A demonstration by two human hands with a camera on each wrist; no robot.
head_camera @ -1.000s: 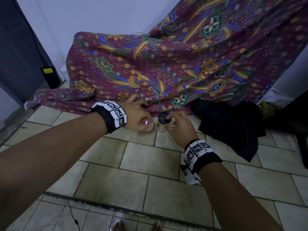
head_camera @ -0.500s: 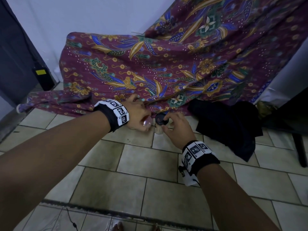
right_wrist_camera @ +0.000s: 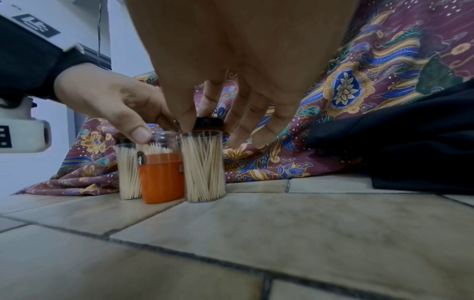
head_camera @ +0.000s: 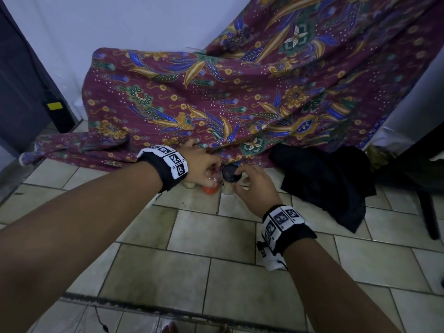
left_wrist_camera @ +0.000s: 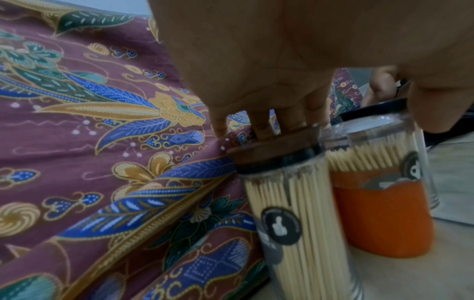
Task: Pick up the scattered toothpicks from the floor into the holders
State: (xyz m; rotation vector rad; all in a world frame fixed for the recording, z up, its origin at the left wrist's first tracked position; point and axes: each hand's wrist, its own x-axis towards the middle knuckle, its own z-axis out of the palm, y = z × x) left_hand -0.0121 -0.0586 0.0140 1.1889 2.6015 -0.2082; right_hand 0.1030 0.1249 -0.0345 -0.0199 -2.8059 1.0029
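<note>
Three toothpick holders stand together on the floor tiles by the patterned cloth. The middle one has an orange base (right_wrist_camera: 161, 178) and a clear cap (left_wrist_camera: 372, 138). My left hand (head_camera: 211, 169) grips that cap from above, thumb (right_wrist_camera: 138, 132) at the front, while its fingers (left_wrist_camera: 261, 125) touch the dark lid of the left clear holder (left_wrist_camera: 295, 213). My right hand (head_camera: 236, 179) pinches the black lid (head_camera: 230, 173) on top of the right clear holder (right_wrist_camera: 204, 168). All three are packed with upright toothpicks. I see no loose toothpicks on the tiles.
A maroon floral cloth (head_camera: 216, 104) drapes down right behind the holders. A black garment (head_camera: 324, 183) lies on the floor to the right. A dark door (head_camera: 21, 92) stands at the left. Beige tiles (head_camera: 192, 236) stretch toward me.
Both hands stay at the holders. The orange base now shows below my left hand. The view has shifted slightly.
</note>
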